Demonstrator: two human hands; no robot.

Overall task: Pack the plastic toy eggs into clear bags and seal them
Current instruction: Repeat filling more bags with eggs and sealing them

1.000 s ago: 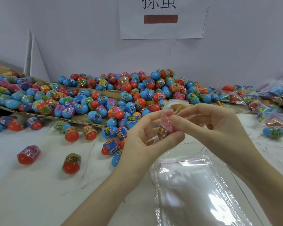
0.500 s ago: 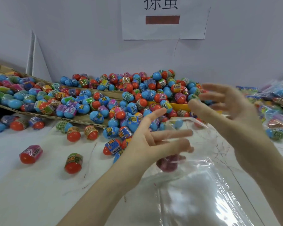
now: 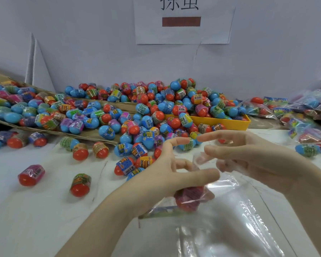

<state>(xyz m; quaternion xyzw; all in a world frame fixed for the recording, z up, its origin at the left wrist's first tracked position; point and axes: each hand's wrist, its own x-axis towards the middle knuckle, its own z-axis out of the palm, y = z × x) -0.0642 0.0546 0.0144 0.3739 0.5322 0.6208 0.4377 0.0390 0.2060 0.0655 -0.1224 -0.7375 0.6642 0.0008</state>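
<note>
**Obs 1:** At table centre, both hands up at the mouth of one clear bag [image 3: 202, 184]. Left hand [image 3: 167, 175] has thumb and a lower finger nipping the film at the opening; index straight, pointing away. Right hand [image 3: 248, 160] has fingers spread, mostly straight, some behind the film. Can't tell whether it nips an edge or only props it.

**Obs 2:** Change from a second ago?

**Obs 1:** Then both hands were pinched close on a small bunched bag with the egg high between the fingers. Half a second back the right hand had lifted clear, wide open. Now the bag hangs stretched and the egg in the bag [image 3: 191, 198] sits low, under the left palm. My read: egg is in, mouth unsealed, sealing comes next.

**Obs 2:** Egg's look?

**Obs 1:** Red end down, dark pinkish wrap above, blurred by film. A printed strip shows at the bag's bottom edge.

**Obs 2:** Further out?

**Obs 1:** Stack of empty bags [image 3: 230, 229] flat beneath the hands. Loose eggs [image 3: 152, 108], blue and red with bright bands, heaped behind over cardboard [image 3: 93, 135] and a yellow tray [image 3: 228, 123]. Filled bags [image 3: 308, 115] piled far right.
</note>
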